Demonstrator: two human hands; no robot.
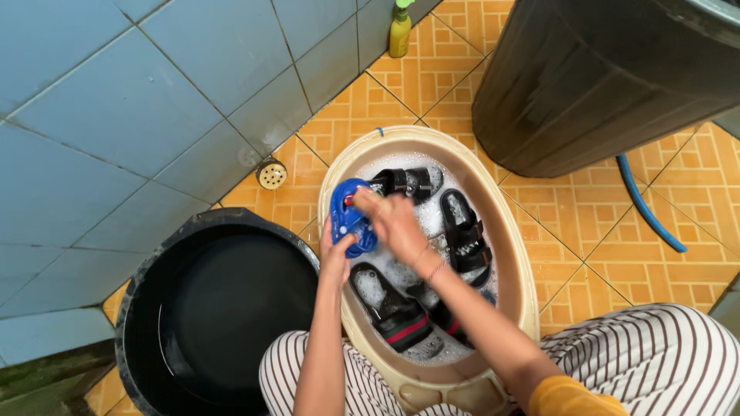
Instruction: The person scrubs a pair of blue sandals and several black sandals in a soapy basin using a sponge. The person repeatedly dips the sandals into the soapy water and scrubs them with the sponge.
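Both hands on blue sandal (351, 218) | over beige soapy basin (516, 262)

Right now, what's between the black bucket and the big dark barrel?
In the head view, the tan oval basin of soapy water and black sandals lies between the black bucket and dark barrel.

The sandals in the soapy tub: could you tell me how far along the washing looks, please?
Done: several black sandals already lie in suds inside the beige tub. In hand: the left hand grips a blue shoe at the tub's rim while the right hand works on it. Left: foam clings everywhere, so nothing looks rinsed; the black bucket stands alongside.
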